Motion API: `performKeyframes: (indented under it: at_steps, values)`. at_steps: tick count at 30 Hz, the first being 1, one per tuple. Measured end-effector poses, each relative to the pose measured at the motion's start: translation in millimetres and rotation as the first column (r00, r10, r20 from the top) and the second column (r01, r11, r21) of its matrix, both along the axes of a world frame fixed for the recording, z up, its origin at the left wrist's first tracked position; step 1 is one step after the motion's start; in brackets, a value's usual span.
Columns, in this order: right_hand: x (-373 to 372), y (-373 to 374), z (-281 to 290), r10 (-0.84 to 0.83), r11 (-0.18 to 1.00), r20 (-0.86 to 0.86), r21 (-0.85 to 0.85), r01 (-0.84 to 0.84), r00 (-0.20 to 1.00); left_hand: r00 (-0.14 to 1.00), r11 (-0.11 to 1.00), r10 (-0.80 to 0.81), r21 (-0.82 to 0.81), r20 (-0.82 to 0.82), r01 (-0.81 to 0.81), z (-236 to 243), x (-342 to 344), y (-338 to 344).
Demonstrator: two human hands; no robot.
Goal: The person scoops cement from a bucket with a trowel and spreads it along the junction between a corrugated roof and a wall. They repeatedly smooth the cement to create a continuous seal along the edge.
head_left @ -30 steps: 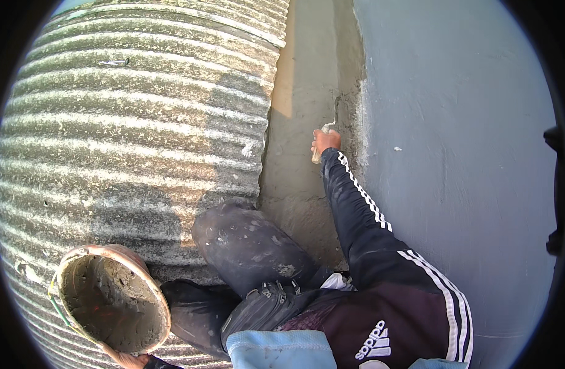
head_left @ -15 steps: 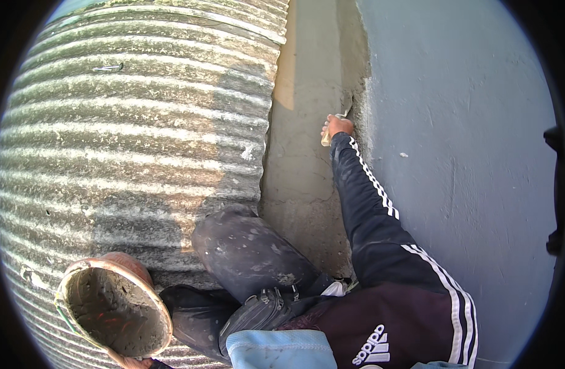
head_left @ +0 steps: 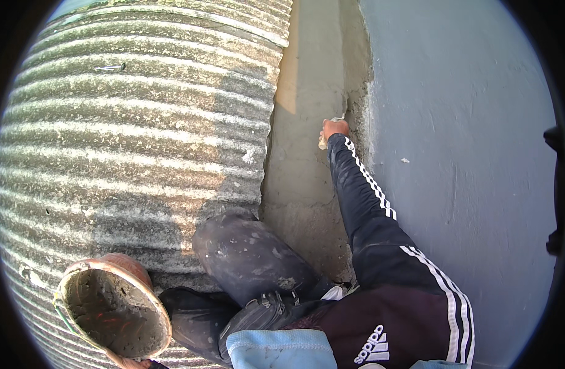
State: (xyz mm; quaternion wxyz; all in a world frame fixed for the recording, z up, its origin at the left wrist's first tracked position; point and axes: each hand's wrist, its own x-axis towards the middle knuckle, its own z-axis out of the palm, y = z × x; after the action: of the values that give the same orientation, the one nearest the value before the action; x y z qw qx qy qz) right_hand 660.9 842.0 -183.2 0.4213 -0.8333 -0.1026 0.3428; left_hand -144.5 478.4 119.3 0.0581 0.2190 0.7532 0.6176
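My right hand (head_left: 336, 127) is closed around the pale handle of a trowel (head_left: 322, 143). The blade, mostly hidden past the fist, lies against the wet grey mortar in the corner where the gutter-like channel (head_left: 304, 154) meets the blue-grey wall. At the lower left, my left hand (head_left: 133, 363) grips the rim of an orange bucket (head_left: 130, 264), and only part of that hand shows. Tilted toward me, the bucket contains grey mortar (head_left: 113, 313).
Corrugated roofing sheets (head_left: 141, 123) cover the left side, ending in a wavy edge along the channel. A bolt-like metal piece (head_left: 112, 67) lies on them. The smooth wall (head_left: 466, 154) rises at right. My bent knee (head_left: 251, 252) rests beside the channel.
My right hand and the trowel have shifted slightly left and toward me along the corner. The left hand and the bucket stay nearly in place.
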Motion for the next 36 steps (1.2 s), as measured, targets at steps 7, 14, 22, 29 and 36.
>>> performKeyframes:
  at_steps: [7, 14, 22, 29, 36]
  values:
    - [21.2, -0.9, 28.4, -0.142, 0.928, -0.184, 0.317, 0.195, 0.973, 0.988, 1.0, -0.011, 0.007, 0.151, 0.01, 8.8, 5.7, 3.5]
    - [5.0, -26.4, 35.1, -0.143, 0.872, -0.245, 0.428, 0.239, 0.959, 0.977, 0.988, -0.143, -0.081, -0.161, 0.132, -4.6, -20.2, -8.0]
    - [-42.6, -60.3, 22.8, -0.17, 0.901, -0.205, 0.363, 0.236, 0.964, 0.997, 0.999, -0.027, 0.021, 0.07, 0.026, -5.8, -12.8, 3.0]
    - [8.3, -5.1, 52.4, -0.162, 0.891, -0.154, 0.401, 0.211, 0.975, 0.995, 1.0, -0.004, 0.025, 0.101, 0.001, -5.6, -3.2, 8.5]
    - [-44.5, -26.4, 44.6, -0.167, 0.863, -0.199, 0.445, 0.241, 0.966, 0.992, 1.0, 0.015, 0.018, 0.123, -0.017, 8.0, 5.3, 10.1]
